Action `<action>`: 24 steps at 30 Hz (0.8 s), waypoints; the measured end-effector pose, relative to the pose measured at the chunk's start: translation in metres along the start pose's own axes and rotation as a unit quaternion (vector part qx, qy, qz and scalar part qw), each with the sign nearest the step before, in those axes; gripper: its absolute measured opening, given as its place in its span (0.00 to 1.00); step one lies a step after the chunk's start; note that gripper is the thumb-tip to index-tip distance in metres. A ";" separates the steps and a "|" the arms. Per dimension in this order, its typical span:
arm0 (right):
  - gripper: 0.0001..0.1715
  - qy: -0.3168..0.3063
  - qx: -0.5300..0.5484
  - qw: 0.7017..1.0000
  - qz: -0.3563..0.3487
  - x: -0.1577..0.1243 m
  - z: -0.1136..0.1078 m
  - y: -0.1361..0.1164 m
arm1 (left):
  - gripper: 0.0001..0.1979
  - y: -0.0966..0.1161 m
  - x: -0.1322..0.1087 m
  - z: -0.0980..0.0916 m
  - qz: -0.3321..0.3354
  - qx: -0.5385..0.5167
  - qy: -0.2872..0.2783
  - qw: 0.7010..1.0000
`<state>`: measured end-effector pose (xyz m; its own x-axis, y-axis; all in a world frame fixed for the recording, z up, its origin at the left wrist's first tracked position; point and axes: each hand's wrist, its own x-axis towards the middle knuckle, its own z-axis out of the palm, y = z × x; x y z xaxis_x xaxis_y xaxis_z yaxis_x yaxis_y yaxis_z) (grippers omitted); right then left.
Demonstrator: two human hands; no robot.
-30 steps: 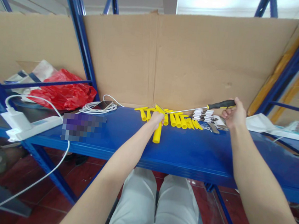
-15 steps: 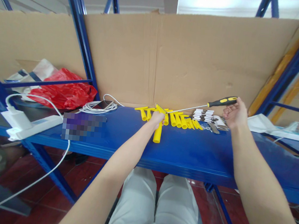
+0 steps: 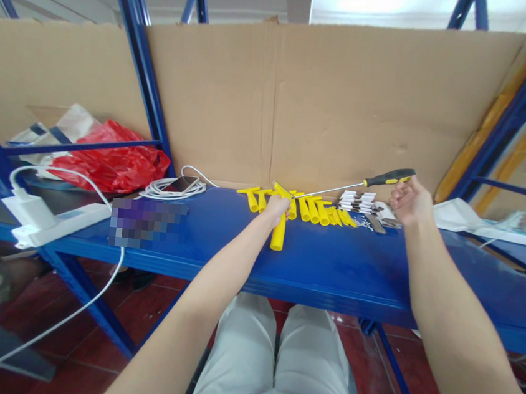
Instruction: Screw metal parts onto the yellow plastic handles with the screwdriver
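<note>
My left hand [image 3: 278, 210] is wrapped round a yellow T-shaped piece [image 3: 277, 236], whose thick round end points toward me. A long screwdriver [image 3: 390, 177] with a black and yellow handle slants down to the left, its tip at the head of that piece. The fingers of my right hand [image 3: 410, 200] are closed on the end of the handle. Several more yellow T-shaped pieces [image 3: 306, 211] lie in a row behind and to the right of my left hand. Smaller yellow parts [image 3: 340, 218] are at the right end of the row.
White packets [image 3: 356, 202] and a flat metal blade [image 3: 375, 224] lie near my right hand. Left are a coiled white cable [image 3: 165, 188], a red plastic bag [image 3: 111, 159] and a white power strip [image 3: 62, 226]. Cardboard [image 3: 338, 104] stands behind the blue shelf [image 3: 218, 261].
My right hand and the screwdriver handle have shifted very slightly to the left. My left hand still holds the yellow piece in nearly the same place.
</note>
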<state>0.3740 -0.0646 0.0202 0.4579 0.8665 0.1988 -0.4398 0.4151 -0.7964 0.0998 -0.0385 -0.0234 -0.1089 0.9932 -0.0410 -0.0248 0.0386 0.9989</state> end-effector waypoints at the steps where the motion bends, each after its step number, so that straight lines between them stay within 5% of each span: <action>1: 0.21 -0.003 -0.007 1.000 -0.001 0.000 0.000 0.000 | 0.13 0.000 0.000 0.000 0.000 -0.001 0.000 1.000; 18: 0.23 0.005 0.016 1.000 0.015 0.002 -0.002 0.002 | 0.14 0.000 0.002 0.000 -0.003 -0.013 0.008 1.000; 24: 0.25 -0.055 0.016 0.998 -0.005 0.014 -0.011 0.007 | 0.13 -0.002 0.006 0.000 -0.007 -0.012 0.016 1.000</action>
<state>0.3860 -0.0526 0.0112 0.3758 0.8865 0.2699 -0.4612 0.4315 -0.7753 0.0991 -0.0321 -0.0256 -0.1399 0.9886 -0.0558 -0.0508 0.0491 0.9975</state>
